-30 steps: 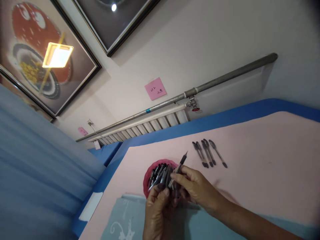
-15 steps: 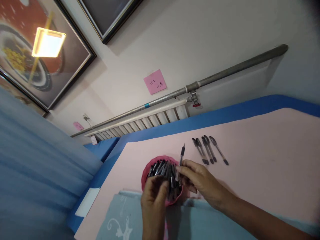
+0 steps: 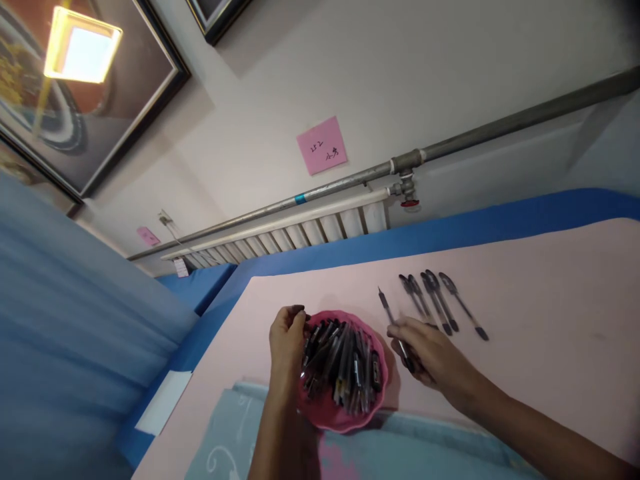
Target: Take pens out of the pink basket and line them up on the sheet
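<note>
A pink bowl (image 3: 376, 398) full of several black pens stands on the pink table top (image 3: 540, 300). My left hand (image 3: 286, 341) grips the bowl's left rim, fingers curled over its edge. My right hand (image 3: 430, 353) is closed on one black pen (image 3: 387, 311), tip pointing up and away, just right of the bowl. Beyond it, a row of several black pens (image 3: 440, 303) lies side by side on the table.
A light blue patterned cloth (image 3: 240, 447) covers the near table edge. Blue surface (image 3: 450, 233) borders the table at the back, with a radiator (image 3: 300, 233) and pipe on the wall. A white paper (image 3: 163, 403) lies at the left.
My right hand has carried one pen out of the bowl and rightward toward the row. My left hand left the pens and took the bowl's left rim.
</note>
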Motion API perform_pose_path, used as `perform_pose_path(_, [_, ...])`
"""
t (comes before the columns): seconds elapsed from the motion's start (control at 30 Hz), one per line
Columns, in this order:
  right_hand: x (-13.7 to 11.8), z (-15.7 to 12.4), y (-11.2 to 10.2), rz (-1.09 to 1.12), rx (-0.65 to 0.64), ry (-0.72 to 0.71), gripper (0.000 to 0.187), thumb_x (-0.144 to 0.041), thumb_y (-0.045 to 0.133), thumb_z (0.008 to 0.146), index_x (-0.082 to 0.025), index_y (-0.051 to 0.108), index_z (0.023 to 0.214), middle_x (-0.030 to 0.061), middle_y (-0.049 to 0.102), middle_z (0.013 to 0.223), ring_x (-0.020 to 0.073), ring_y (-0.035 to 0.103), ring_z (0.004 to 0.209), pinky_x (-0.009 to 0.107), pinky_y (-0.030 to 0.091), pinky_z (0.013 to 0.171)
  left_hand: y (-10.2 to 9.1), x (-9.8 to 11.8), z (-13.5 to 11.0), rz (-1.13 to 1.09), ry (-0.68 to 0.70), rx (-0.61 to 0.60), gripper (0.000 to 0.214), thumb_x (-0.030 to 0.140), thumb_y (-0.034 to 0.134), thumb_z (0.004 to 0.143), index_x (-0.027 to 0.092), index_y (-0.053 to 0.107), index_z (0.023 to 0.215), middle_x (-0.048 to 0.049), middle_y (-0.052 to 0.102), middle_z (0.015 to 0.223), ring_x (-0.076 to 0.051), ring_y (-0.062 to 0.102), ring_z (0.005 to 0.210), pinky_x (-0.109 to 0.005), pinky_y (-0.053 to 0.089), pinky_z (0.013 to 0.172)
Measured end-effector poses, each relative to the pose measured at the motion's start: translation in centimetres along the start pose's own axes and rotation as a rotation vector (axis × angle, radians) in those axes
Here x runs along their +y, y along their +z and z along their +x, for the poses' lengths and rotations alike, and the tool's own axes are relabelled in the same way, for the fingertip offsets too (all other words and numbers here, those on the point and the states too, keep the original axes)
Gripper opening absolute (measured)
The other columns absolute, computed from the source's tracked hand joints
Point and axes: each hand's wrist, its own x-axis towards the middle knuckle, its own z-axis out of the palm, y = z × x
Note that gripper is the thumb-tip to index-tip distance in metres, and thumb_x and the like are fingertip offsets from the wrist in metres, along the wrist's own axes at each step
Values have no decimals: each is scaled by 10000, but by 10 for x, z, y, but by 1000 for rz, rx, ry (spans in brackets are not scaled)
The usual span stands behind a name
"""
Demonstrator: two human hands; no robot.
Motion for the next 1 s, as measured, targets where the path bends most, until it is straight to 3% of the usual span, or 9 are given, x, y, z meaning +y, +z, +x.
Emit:
perform_pose_path(0.23, [9, 10, 2, -140, 0, 51, 219, -421, 508, 747, -207, 518, 700, -68, 393, 509, 74, 354, 456, 186, 220, 416, 5, -30, -2, 22, -27, -120, 198, 326, 541, 742, 162, 603, 835, 10, 591, 686, -104, 521, 603, -210, 414, 558])
perform_pose_path(0.5, [16, 17, 3, -81, -70, 81, 259, -453, 512, 761, -203, 492, 697, -87, 324, 468, 56, 276, 407, 189, 180, 395, -21, -23, -5, 63, -128, -85, 256, 377, 571, 730, 169, 598, 877, 17, 590, 696, -109, 523, 606, -222, 418, 575])
perform_pose_path(0.63, [22, 19, 3, -146, -76, 41, 238, -440, 524, 769, -203, 514, 754, -95, 315, 451, 58, 289, 402, 191, 220, 395, -29, -19, -6, 245, -71, -123, 229, 369, 535, 756, 177, 603, 860, -2, 621, 740, -134, 550, 667, -243, 424, 620])
perform_pose_path(0.87, [31, 22, 4, -131, -111, -35, 237, -439, 534, 768, -208, 484, 771, -92, 383, 480, 62, 331, 405, 199, 268, 406, -27, -21, -11, 708, 57, -376, 119, 204, 501, 723, 195, 601, 787, -24, 628, 775, -178, 560, 743, -290, 390, 676])
perform_pose_path(1.0, [30, 22, 4, -129, -116, -51, 240, -437, 534, 772, -204, 480, 763, -86, 410, 514, 59, 340, 423, 199, 278, 418, -27, -22, -15, 911, 100, -459, 131, 145, 511, 671, 187, 589, 767, -48, 613, 846, -199, 549, 805, -313, 377, 722])
